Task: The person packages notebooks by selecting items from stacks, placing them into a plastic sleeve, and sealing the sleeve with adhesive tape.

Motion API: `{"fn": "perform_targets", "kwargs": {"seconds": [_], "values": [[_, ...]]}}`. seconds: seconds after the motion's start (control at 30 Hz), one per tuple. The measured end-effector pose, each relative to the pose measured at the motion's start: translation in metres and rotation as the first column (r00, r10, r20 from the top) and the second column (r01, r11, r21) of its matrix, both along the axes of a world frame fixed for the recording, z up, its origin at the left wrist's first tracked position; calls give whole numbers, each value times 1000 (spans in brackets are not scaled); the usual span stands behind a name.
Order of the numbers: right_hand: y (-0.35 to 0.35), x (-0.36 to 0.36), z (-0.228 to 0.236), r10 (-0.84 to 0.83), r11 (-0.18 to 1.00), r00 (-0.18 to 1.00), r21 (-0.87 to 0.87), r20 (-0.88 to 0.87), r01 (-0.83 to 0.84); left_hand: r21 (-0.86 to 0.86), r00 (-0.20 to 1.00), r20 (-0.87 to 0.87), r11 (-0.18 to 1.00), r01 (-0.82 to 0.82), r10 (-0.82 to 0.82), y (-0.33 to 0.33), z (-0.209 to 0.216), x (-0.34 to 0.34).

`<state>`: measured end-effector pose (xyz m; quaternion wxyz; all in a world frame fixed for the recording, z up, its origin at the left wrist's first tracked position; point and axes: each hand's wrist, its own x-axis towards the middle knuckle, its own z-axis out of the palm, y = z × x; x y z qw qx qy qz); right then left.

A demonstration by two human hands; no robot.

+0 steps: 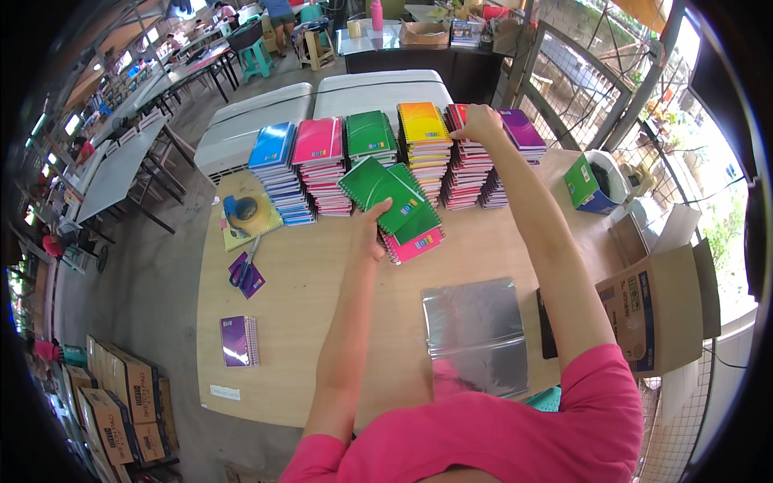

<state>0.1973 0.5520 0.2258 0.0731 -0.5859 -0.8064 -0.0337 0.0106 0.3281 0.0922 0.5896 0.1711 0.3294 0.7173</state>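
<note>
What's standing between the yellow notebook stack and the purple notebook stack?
In the head view, a red notebook stack stands between them, with the right hand at its top.

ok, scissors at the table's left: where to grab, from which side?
Probably by the dark blue handle loops, from the wearer's near side. The scissors lie across a purple piece with loops toward the wearer and blades pointing away, so that approach should keep clear of the blades.
</note>
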Motion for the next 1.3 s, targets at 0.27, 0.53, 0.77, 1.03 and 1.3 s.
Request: {"fn": "perform_targets", "kwargs": {"seconds": [0.27,0.53,0.77,1.03,1.3], "values": [[25,2,-42,12,999,987,28,162,-16,-19,996,64,998,59,-58,12,-2,15],[-80,28,69,769,638,570,414,-289,-650,-26,957,68,959,284,-281,-9,-3,-2],[-166,35,12,973,231,230,37,-5,-972,162,804,353,878,451,-478,-33,-8,24],[-45,-17,-57,578,700,806,586,-129,-408,23,879,321,931,364,-352,-25,-19,26],[-92,13,-20,632,774,454,496,-627,-393,-49,936,206,953,300,-285,-41,-25,4]]}}
